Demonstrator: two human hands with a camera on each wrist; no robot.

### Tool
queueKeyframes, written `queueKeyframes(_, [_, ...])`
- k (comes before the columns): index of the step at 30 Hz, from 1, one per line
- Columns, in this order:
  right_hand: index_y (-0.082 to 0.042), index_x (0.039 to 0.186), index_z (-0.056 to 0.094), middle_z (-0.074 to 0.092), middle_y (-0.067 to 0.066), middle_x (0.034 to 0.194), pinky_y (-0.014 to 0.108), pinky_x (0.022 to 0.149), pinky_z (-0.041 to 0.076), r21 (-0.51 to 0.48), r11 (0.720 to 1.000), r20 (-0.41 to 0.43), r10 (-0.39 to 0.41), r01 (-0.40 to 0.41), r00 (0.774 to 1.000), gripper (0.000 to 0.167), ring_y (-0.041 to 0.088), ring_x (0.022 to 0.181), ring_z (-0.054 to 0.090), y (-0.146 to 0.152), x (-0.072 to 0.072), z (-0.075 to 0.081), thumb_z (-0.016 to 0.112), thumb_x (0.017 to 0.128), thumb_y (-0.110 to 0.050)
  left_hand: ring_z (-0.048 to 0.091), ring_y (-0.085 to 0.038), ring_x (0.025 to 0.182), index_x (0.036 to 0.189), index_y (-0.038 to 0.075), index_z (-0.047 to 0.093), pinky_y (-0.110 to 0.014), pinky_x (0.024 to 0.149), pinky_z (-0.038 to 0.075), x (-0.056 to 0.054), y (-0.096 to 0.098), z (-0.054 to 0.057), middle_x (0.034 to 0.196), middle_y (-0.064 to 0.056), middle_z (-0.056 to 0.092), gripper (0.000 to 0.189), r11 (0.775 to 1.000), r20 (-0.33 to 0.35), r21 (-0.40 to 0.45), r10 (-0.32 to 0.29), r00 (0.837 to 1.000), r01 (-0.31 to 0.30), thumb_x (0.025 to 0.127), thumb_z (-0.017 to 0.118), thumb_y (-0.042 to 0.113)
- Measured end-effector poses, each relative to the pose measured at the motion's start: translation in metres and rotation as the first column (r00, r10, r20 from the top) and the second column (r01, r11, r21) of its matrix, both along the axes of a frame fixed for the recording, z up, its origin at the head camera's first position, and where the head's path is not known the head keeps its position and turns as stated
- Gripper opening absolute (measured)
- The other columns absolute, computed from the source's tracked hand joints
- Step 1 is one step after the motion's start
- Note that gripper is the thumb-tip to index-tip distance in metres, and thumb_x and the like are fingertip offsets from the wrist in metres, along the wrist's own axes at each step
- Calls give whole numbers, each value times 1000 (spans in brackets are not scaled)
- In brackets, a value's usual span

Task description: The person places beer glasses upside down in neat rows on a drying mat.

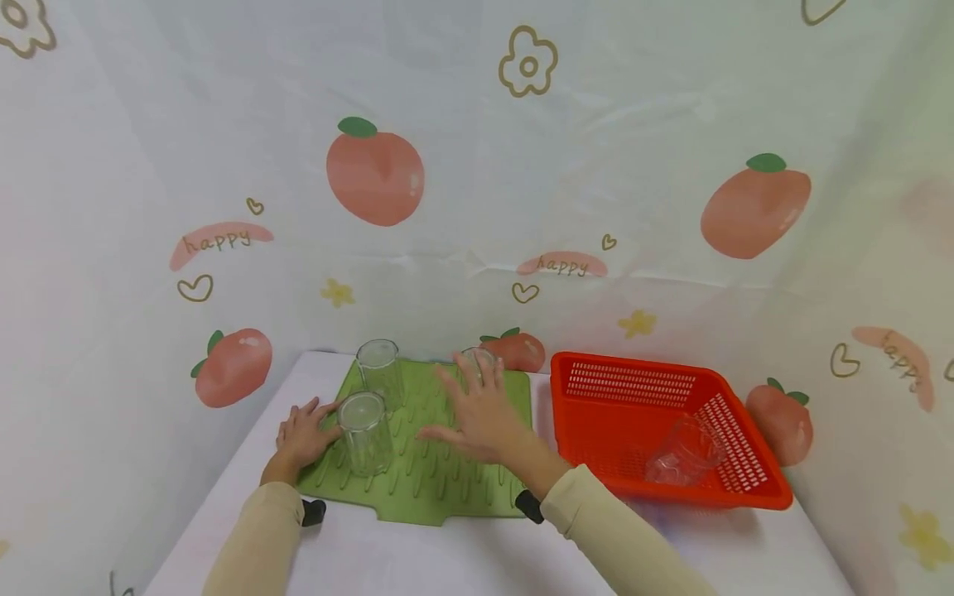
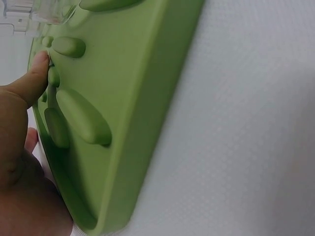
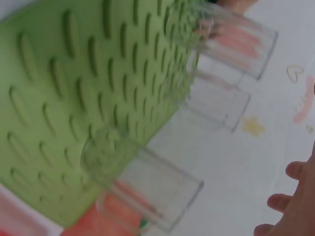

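Three clear glasses stand upside down on a green drying mat (image 1: pixel 413 497) with raised ridges. The front-left glass (image 1: pixel 368 447) is close to my left hand (image 1: pixel 301 439), which rests on the mat's left edge. In the left wrist view, the thumb (image 2: pixel 35 78) lies over the rim onto the mat. Behind stands the back-left glass (image 1: pixel 380 372). Over the mat's right part my right hand (image 1: pixel 480 418) hovers, fingers spread and nothing held. It partly hides the back-right glass (image 3: pixel 157 189), which shows whole in the right wrist view, apart from the fingers.
A red plastic basket (image 1: pixel 633 362) stands to the right of the mat, with a clear glass (image 1: pixel 686 451) lying on its side inside. White cloth (image 1: pixel 462 563) covers the table. A printed curtain (image 1: pixel 462 182) rises right behind the mat and basket.
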State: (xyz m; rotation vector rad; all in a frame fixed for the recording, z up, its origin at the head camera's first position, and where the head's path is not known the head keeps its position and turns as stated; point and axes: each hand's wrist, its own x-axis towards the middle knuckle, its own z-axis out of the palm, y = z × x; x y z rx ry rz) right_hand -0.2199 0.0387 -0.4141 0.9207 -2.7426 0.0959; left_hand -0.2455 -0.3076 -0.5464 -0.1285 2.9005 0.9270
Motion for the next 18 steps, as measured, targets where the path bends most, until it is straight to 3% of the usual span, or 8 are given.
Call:
queueKeyframes(7, [-18, 162, 24, 22, 15, 168, 71, 123, 16, -46, 997, 60, -53, 56, 997, 92, 46, 157, 14, 28, -7, 18, 48, 93, -74, -5, -62, 150, 152, 9, 44, -78, 118, -1, 2, 2, 5, 167, -29, 13, 61, 999, -6, 35, 10, 1000, -10, 95, 56, 28])
queueKeyframes(18, [-16, 164, 21, 19, 17, 170, 73, 122, 13, -79, 985, 107, -146, 155, 983, 96, 48, 158, 9, 88, -14, 20, 54, 92, -72, -4, -63, 150, 152, 10, 45, -79, 117, 1, 4, 3, 8, 166, -29, 14, 59, 1000, 16, 21, 1, 1000, -1, 98, 58, 28])
